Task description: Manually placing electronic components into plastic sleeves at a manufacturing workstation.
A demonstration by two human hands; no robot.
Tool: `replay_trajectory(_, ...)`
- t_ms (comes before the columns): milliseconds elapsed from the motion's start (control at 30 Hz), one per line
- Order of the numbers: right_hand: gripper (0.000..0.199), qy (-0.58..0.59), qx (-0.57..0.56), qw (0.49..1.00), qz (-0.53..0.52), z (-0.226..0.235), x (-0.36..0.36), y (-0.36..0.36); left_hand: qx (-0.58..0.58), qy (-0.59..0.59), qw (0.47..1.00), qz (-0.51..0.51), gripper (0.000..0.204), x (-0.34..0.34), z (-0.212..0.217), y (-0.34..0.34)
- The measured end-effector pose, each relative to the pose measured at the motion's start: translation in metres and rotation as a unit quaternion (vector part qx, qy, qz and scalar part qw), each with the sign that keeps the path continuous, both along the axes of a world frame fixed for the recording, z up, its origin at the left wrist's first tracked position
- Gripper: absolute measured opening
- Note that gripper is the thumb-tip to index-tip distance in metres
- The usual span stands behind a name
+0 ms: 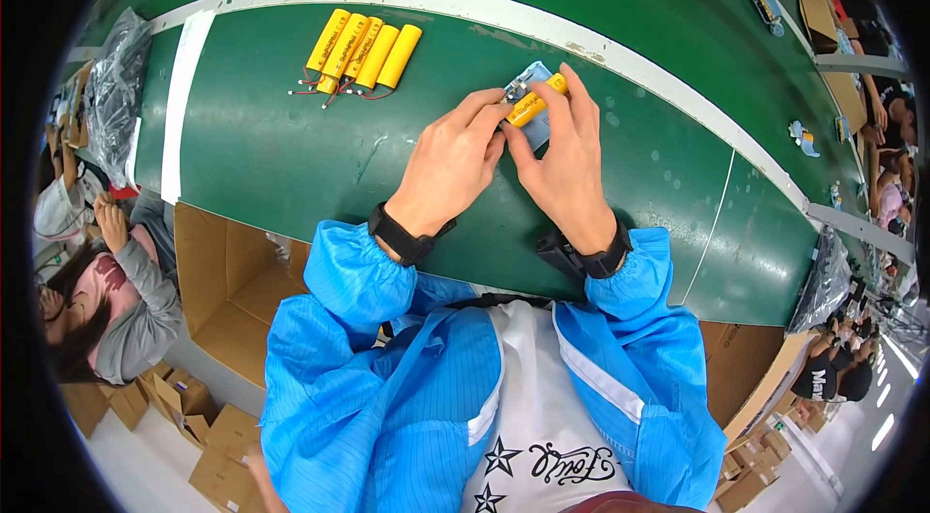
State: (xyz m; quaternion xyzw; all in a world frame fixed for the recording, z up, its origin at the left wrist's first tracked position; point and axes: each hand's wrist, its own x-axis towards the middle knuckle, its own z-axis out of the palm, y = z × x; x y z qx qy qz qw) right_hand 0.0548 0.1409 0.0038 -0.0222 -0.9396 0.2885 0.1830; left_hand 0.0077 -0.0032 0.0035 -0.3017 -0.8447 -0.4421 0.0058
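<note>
Showing a yellow cell (531, 104) pinched at both ends by left hand (453, 164) and right hand (567, 159); its long axis is tilted up-right over a blue card (539, 128).

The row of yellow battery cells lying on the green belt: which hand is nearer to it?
Left. The left hand sits just right of the loose yellow cells; the right hand is farther right.

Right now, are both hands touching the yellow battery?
Touching. The head view shows the left hand and right hand both pinching the yellow battery, fingertips closed on it.
</note>
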Motion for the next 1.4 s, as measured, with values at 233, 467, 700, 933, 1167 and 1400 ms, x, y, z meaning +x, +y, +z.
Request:
replay_trajectory(233,0.05,0.031,-0.064,0.997,-0.004,-0.008,-0.001,0.003,-0.057,0.063,0.996,-0.014,0.033,-0.001,0.003,-0.002)
replay_trajectory(467,0.047,0.048,-0.006,0.999,0.001,-0.008,-0.001,0.004,-0.069,0.012,0.997,-0.045,0.032,-0.007,0.005,-0.007)
replay_trajectory(700,0.053,0.0,-0.049,0.999,0.013,-0.004,-0.003,0.004,0.015,-0.129,0.991,-0.042,0.045,-0.023,0.005,-0.005)
replay_trajectory(933,0.062,0.002,-0.03,0.999,0.012,-0.005,-0.004,0.005,-0.044,-0.158,0.986,-0.024,0.047,-0.036,-0.004,0.013)
replay_trajectory(1167,0.069,0.021,-0.031,0.998,0.044,-0.007,-0.004,0.008,-0.056,-0.137,0.989,0.021,0.045,-0.031,-0.003,0.021)
replay_trajectory(1400,0.067,0.031,0.001,0.998,0.048,-0.012,-0.007,0.01,-0.035,-0.092,0.992,0.079,0.034,-0.023,-0.014,0.034)
